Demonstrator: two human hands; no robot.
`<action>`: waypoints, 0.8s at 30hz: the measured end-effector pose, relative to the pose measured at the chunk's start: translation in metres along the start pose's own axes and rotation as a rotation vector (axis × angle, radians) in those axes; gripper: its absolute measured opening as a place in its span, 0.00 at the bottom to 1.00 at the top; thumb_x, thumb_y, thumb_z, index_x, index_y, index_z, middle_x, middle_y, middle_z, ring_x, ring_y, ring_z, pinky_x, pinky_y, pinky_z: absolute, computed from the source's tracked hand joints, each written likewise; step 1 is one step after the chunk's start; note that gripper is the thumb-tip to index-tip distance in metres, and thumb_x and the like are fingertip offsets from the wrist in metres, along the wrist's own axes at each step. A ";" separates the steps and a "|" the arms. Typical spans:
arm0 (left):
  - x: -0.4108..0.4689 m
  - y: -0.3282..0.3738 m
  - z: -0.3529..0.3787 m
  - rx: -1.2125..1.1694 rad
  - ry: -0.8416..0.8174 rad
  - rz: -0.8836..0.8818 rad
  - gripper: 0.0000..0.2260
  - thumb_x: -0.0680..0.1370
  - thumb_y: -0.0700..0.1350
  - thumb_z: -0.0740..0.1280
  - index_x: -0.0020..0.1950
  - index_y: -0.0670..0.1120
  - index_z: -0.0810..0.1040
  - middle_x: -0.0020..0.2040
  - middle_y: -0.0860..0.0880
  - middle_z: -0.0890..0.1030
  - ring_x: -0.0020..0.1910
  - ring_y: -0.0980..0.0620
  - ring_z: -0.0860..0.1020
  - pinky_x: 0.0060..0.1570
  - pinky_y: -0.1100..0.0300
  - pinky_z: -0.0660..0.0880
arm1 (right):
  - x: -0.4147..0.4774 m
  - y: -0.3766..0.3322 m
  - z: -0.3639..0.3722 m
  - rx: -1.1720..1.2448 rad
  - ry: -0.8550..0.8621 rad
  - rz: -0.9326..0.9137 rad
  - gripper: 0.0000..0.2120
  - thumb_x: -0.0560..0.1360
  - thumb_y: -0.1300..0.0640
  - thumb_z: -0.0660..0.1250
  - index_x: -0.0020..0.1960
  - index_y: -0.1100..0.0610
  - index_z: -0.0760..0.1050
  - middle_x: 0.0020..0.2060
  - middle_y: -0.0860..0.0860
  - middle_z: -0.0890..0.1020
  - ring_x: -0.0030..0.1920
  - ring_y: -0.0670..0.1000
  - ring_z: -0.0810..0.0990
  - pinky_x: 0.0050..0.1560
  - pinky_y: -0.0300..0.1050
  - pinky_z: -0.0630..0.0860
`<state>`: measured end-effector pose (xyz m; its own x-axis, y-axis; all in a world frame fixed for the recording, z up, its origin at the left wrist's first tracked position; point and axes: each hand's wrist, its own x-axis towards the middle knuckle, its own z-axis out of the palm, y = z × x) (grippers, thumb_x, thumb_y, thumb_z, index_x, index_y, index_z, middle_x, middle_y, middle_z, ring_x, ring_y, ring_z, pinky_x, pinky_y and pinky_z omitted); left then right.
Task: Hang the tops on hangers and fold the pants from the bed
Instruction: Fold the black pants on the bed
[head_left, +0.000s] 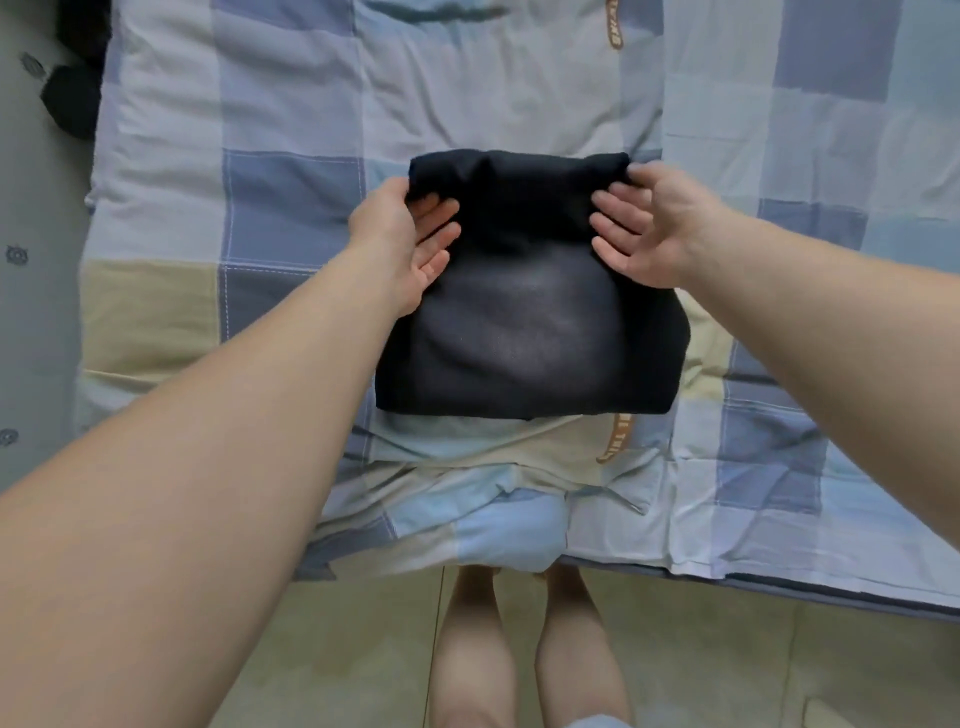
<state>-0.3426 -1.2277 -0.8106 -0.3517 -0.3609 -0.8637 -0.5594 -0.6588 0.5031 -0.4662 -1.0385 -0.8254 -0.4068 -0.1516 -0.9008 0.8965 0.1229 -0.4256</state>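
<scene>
A dark navy pair of pants (530, 332) lies on the bed (291, 208), folded into a compact rectangle, its far end raised and turned toward me. My left hand (405, 239) holds the raised fold at its left corner, thumb behind the cloth and fingers laid on the front. My right hand (649, 223) holds the right corner the same way, thumb over the top edge and fingers spread on the fabric. Both hands are level with each other at the far end of the pants.
The bed is covered with a checked quilt in blue, white and beige, rumpled at its near edge (509, 519). A dark object (72, 98) lies at the far left beside a grey surface (36, 260). My bare legs (519, 649) stand on a tiled floor.
</scene>
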 end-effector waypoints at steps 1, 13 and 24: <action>0.009 -0.006 0.004 0.111 0.014 0.095 0.11 0.83 0.53 0.59 0.50 0.49 0.78 0.47 0.55 0.84 0.49 0.53 0.80 0.42 0.62 0.73 | 0.010 0.004 0.001 -0.170 -0.011 -0.085 0.15 0.81 0.49 0.63 0.65 0.53 0.76 0.58 0.46 0.82 0.58 0.46 0.79 0.61 0.46 0.71; 0.054 -0.136 -0.029 1.389 0.290 0.767 0.40 0.76 0.67 0.62 0.82 0.55 0.49 0.83 0.53 0.45 0.81 0.48 0.47 0.75 0.40 0.53 | 0.062 0.124 -0.045 -1.295 0.106 -0.630 0.39 0.78 0.33 0.58 0.81 0.40 0.41 0.81 0.45 0.41 0.81 0.55 0.46 0.76 0.63 0.54; 0.060 -0.102 -0.023 0.957 0.362 0.214 0.47 0.65 0.71 0.73 0.75 0.50 0.57 0.73 0.47 0.70 0.69 0.40 0.72 0.64 0.46 0.70 | 0.065 0.101 -0.067 -0.596 -0.078 -0.166 0.29 0.68 0.43 0.79 0.65 0.49 0.76 0.56 0.44 0.84 0.57 0.48 0.84 0.60 0.48 0.79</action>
<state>-0.2888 -1.1974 -0.9142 -0.3559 -0.6889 -0.6314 -0.9284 0.1833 0.3233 -0.4139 -0.9703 -0.9331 -0.4985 -0.2837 -0.8192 0.5616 0.6141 -0.5545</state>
